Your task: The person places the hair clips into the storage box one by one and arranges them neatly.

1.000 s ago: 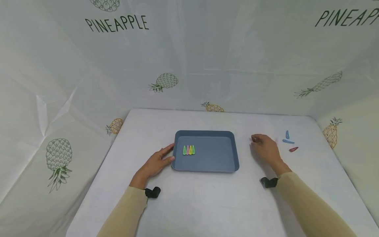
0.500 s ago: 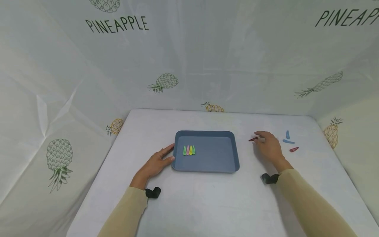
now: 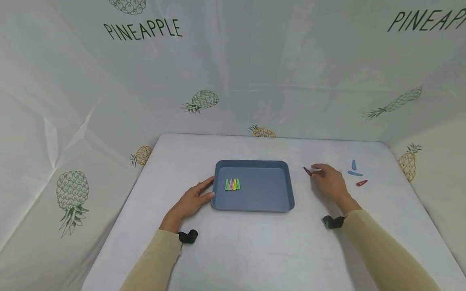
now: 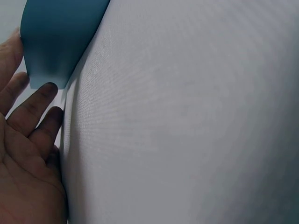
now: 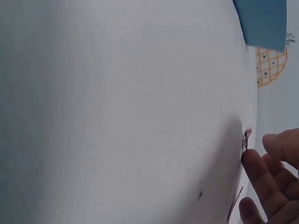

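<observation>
In the head view my left hand (image 3: 191, 201) rests at the left side of a blue-grey tray (image 3: 265, 198), fingers and thumb extended against its rim. The left wrist view shows that hand with spread fingers beside the tray wall (image 4: 60, 46). Toward the left end of the tray, several snap hair clips (image 3: 232, 184) in green, pink and yellow stand in a row. My right hand (image 3: 329, 184) is over the table right of the tray. A dark red hair clip (image 3: 307, 171) lies at its fingertips; in the right wrist view one fingertip touches the clip (image 5: 246, 139), with the thumb apart.
Beyond my right hand lie two blue hair clips (image 3: 354, 173) and another red hair clip (image 3: 361, 183). A white cloth covers the table (image 3: 233, 250). Behind stands a pale curtain (image 3: 233, 64) printed with pineapples.
The dark red clip at my right fingertips, hidden at first, has come into sight and turned, its far end now slanting up and left. My left hand and the tray have not moved.
</observation>
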`<act>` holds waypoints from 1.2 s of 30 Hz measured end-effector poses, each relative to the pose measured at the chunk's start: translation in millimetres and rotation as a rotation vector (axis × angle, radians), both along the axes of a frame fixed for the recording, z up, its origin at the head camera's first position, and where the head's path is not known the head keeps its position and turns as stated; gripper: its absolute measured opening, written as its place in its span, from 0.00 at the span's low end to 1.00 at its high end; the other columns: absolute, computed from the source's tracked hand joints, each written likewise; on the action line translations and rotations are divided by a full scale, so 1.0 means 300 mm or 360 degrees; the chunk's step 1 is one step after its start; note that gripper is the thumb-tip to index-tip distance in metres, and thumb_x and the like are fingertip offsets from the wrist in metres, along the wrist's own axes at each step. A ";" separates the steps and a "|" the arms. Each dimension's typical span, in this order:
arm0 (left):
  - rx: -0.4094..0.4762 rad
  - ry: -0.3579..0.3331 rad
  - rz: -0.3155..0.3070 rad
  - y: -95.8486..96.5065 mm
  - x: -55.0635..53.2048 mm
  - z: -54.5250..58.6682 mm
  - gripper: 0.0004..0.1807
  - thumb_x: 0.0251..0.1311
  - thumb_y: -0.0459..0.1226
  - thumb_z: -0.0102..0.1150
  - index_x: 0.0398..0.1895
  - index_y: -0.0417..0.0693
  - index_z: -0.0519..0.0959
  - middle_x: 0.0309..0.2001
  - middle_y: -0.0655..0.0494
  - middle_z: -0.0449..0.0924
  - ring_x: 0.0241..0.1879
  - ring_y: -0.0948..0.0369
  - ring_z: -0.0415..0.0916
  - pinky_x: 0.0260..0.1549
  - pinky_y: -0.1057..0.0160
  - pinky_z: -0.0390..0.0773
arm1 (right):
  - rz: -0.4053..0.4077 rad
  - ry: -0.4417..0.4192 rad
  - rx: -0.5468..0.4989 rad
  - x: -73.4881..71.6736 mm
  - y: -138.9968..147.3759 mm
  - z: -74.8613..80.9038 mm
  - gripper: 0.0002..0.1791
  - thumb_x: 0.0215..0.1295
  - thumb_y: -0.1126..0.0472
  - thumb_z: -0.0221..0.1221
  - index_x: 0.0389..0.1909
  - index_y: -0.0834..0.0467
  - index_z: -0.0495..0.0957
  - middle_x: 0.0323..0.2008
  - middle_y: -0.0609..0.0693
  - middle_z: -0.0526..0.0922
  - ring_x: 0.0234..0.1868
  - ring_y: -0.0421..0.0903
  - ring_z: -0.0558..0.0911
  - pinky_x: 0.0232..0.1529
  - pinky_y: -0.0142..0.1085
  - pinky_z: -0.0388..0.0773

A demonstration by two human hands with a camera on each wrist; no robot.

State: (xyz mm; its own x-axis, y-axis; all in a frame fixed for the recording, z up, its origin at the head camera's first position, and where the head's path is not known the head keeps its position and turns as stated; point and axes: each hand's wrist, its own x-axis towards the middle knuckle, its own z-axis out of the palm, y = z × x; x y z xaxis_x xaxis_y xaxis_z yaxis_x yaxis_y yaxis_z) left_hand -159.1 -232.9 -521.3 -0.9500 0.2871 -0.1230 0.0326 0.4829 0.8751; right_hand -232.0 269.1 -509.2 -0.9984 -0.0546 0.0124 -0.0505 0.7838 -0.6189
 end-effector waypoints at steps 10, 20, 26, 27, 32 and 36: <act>-0.0033 -0.0003 0.0019 0.003 0.003 0.006 0.38 0.74 0.51 0.63 0.84 0.63 0.61 0.82 0.57 0.61 0.85 0.45 0.41 0.83 0.37 0.41 | 0.0013 0.0067 -0.0006 -0.016 -0.017 0.003 0.21 0.77 0.62 0.55 0.65 0.67 0.77 0.61 0.71 0.79 0.61 0.69 0.78 0.64 0.66 0.74; -0.0035 -0.0024 0.0020 0.012 0.004 0.018 0.38 0.75 0.49 0.62 0.84 0.62 0.61 0.82 0.56 0.61 0.86 0.47 0.41 0.83 0.39 0.40 | -0.0097 0.0061 0.0130 -0.041 -0.044 -0.019 0.21 0.76 0.57 0.60 0.61 0.67 0.81 0.62 0.72 0.79 0.67 0.74 0.72 0.70 0.72 0.64; -0.0038 -0.0015 0.0022 0.009 0.005 0.014 0.38 0.75 0.49 0.62 0.84 0.62 0.61 0.82 0.56 0.61 0.86 0.46 0.41 0.83 0.37 0.40 | -0.0100 0.0065 0.0137 -0.044 -0.041 -0.028 0.20 0.75 0.58 0.62 0.61 0.63 0.81 0.62 0.71 0.79 0.65 0.73 0.71 0.67 0.73 0.63; -0.0038 -0.0012 0.0020 0.009 0.005 0.013 0.38 0.75 0.49 0.62 0.84 0.62 0.61 0.82 0.56 0.61 0.86 0.46 0.41 0.83 0.37 0.41 | -0.0101 0.0066 0.0133 -0.045 -0.041 -0.030 0.20 0.75 0.58 0.62 0.62 0.63 0.81 0.61 0.70 0.79 0.65 0.72 0.71 0.66 0.73 0.64; -0.0030 -0.0009 0.0022 0.007 0.006 0.014 0.38 0.75 0.49 0.62 0.84 0.62 0.61 0.82 0.56 0.61 0.85 0.46 0.42 0.82 0.37 0.41 | -0.0076 0.0142 0.0121 -0.047 -0.047 -0.037 0.18 0.73 0.61 0.64 0.60 0.61 0.81 0.58 0.68 0.81 0.61 0.70 0.72 0.64 0.72 0.62; -0.0024 -0.0006 0.0019 0.006 0.007 0.014 0.38 0.74 0.49 0.63 0.84 0.62 0.61 0.82 0.56 0.61 0.85 0.46 0.43 0.82 0.37 0.42 | -0.0040 0.0199 0.0131 -0.045 -0.054 -0.039 0.17 0.72 0.61 0.65 0.58 0.60 0.80 0.52 0.66 0.86 0.54 0.68 0.77 0.61 0.69 0.62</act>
State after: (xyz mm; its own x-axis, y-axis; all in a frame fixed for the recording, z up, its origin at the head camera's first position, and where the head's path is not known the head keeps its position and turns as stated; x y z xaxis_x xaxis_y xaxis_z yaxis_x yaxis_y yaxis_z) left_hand -157.1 -231.2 -517.2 -0.9528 0.2741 -0.1308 0.0236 0.4962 0.8679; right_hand -245.5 252.9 -520.9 -0.9905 -0.0356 0.1331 -0.1029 0.8336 -0.5427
